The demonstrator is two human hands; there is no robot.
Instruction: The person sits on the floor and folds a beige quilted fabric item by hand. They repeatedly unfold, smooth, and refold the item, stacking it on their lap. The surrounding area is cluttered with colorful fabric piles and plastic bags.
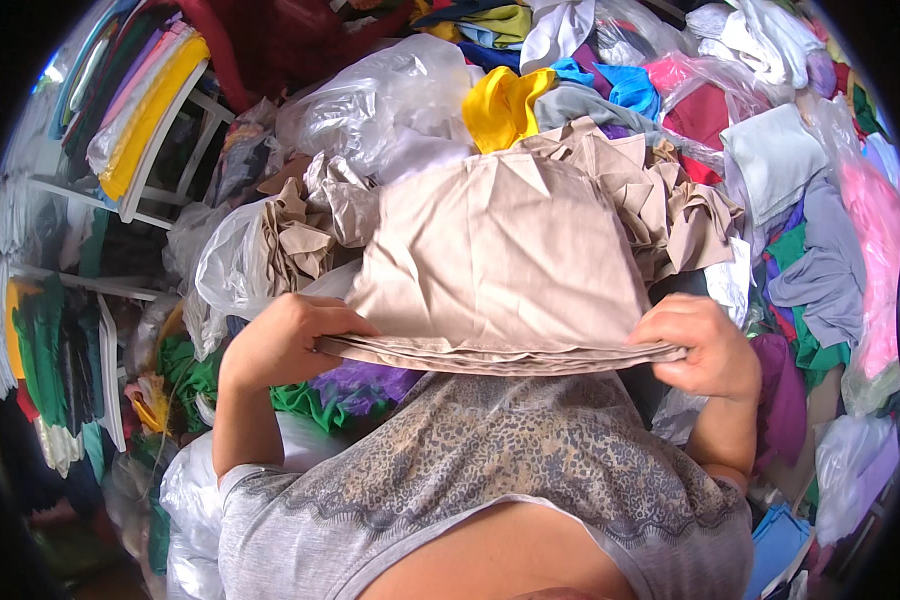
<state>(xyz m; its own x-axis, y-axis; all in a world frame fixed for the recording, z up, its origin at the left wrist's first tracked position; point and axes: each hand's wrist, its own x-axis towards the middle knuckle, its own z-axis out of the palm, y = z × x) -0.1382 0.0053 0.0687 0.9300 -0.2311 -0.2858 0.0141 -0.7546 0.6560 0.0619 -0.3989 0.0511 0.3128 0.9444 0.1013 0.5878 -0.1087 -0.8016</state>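
A stack of beige fabric pieces (500, 255) spreads out in front of me, its several layers lined up along the near edge. My left hand (288, 338) pinches the left corner of that edge, thumb on top. At the right corner, my right hand (698, 342) grips the layers in the same way, with its fingers curled beneath. Between the two hands the edge runs nearly straight and sags a little. The top piece has soft creases across it. More crumpled beige cloth (685, 205) lies beyond it on the right.
Clear plastic bags (380, 100) and a yellow cloth (505, 108) are heaped at the far side. On the left, white racks (175, 150) hold folded fabrics. Grey cloth (825, 260) and a pink bundle in plastic (875, 260) pile up on the right. Green cloth (185, 372) lies below my left hand.
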